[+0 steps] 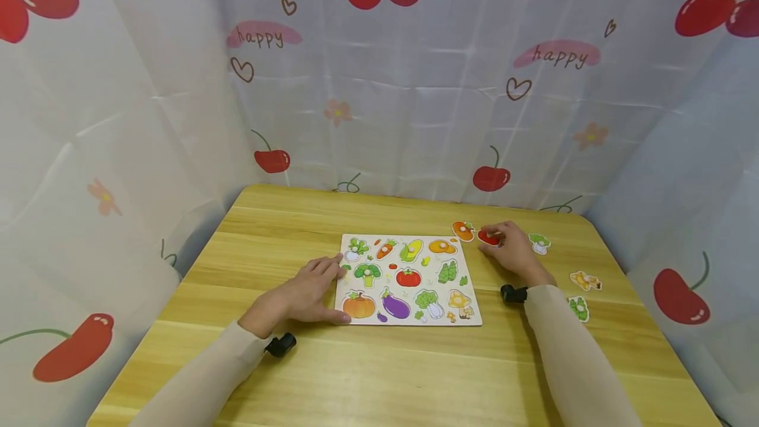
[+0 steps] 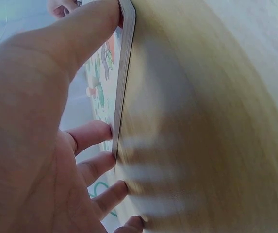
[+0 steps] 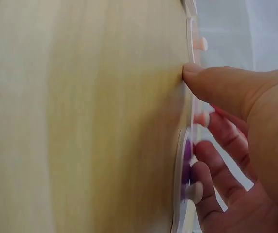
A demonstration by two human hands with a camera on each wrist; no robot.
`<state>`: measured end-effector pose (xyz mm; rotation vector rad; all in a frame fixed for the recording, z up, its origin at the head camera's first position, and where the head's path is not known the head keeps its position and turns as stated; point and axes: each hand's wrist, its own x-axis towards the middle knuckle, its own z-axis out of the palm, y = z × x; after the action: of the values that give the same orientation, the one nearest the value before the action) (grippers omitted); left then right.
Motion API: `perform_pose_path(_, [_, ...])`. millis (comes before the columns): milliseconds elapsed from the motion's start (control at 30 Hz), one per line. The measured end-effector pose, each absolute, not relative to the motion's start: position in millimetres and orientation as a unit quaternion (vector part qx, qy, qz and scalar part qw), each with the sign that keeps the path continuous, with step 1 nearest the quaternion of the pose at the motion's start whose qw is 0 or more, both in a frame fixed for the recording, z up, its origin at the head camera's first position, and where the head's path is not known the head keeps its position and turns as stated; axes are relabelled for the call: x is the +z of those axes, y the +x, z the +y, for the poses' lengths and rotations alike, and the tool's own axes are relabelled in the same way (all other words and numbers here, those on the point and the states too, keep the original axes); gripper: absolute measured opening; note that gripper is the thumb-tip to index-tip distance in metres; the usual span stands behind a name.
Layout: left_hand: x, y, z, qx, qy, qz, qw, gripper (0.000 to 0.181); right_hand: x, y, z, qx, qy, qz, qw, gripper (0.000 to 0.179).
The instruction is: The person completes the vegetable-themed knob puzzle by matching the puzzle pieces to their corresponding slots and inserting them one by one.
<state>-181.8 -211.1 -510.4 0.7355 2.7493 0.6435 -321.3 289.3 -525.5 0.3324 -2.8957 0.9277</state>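
Observation:
A white wooden puzzle board [image 1: 427,313] with pictured vegetables lies on the table. My left hand [image 1: 308,292] rests at its left side, thumb on the near-left corner. In the left wrist view, the spread fingers [image 2: 95,170] reach along the board's edge [image 2: 124,73]. My right hand [image 1: 512,252] is beyond the board's right side, thumb and fingers curled round a red puzzle piece [image 1: 487,237]. The thumb tip [image 3: 193,72] is low by the tabletop in the right wrist view. Near the fingers there, a purple piece [image 3: 186,162] with a pale knob stands out.
An orange pumpkin piece [image 1: 462,231] lies at the board's far-right corner. Right of my right hand are a green-and-white piece [image 1: 539,243], a mushroom piece [image 1: 586,281] and a green piece [image 1: 578,309]. Cherry-print curtains [image 1: 391,84] surround the wooden table [image 1: 379,374].

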Motion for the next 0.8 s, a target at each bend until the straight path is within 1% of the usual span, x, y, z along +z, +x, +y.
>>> perform_pose_path(167, [-510.6, -182.2, -211.7, 0.213, 0.247, 0.938, 0.114, 0.098, -525.7, -319.3, 291.6, 0.313, 0.104, -0.943, 0.035, 0.042])
perform_pose_path(433, [-511.4, -183.0, -211.1, 0.214, 0.251, 0.937, 0.115, 0.097, -527.2, -317.9, 298.0, 0.298, 0.074, -0.95, 0.045, 0.039])
perform_pose_path(700, [-510.4, -183.3, -211.3, 0.208, 0.248, 0.939, 0.117, 0.098, -527.8, -321.1, 297.6, 0.295, 0.066, -0.952, 0.053, 0.023])
perform_pose_path(800, [-509.7, -183.1, -211.1, 0.208, 0.246, 0.939, 0.118, 0.098, -527.7, -322.3, 295.3, 0.294, 0.068, -0.952, 0.054, 0.02])
